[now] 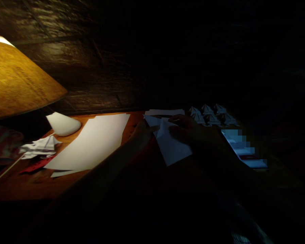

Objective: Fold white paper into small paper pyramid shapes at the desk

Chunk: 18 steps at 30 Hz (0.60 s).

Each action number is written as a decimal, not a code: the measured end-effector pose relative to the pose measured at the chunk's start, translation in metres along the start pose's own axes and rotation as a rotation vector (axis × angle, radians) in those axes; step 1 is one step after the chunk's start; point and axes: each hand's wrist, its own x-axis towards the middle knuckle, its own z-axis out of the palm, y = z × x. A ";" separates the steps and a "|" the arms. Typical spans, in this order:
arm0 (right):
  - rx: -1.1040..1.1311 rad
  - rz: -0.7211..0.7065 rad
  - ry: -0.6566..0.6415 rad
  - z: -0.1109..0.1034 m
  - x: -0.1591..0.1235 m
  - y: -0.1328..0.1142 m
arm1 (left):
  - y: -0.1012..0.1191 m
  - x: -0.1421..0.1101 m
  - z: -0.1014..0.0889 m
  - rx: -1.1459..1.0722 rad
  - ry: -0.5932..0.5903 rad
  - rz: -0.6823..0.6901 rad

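A: How are the hands set?

B: The left hand (143, 130) pinches the folded paper (172, 147) near its upper left edge, thumb on top. The right hand (185, 129) curls over the upper right side, but in that gloom I cannot tell whether it grips or only presses

A: And the paper itself?

B: Between the two hands, over the middle of the table (15, 188), one corner pointing toward the person

A: What might spoil it?

B: A crooked crease, I'd say, because the lamp shade (22, 81) glows far to the left and the paper sits in dimness. An uneven pull could also tear it at the raised ridge

A: Farther out?

B: The loose sheets (96, 142) lie just beside the left forearm, so a sweep could skew them. Beyond the right hand, six small folded pieces (212, 118) stand in two rows; a stray knuckle might topple one. The lit screen (240, 154) could get nudged by the right forearm
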 end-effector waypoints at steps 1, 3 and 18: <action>-0.057 -0.019 -0.012 -0.001 0.000 0.001 | -0.001 0.000 0.000 0.009 -0.002 0.000; -0.137 -0.053 -0.020 -0.002 0.000 0.001 | -0.003 -0.001 -0.002 0.027 -0.003 -0.003; -0.136 0.000 -0.157 -0.003 -0.001 -0.001 | -0.010 -0.005 -0.003 0.118 -0.051 -0.028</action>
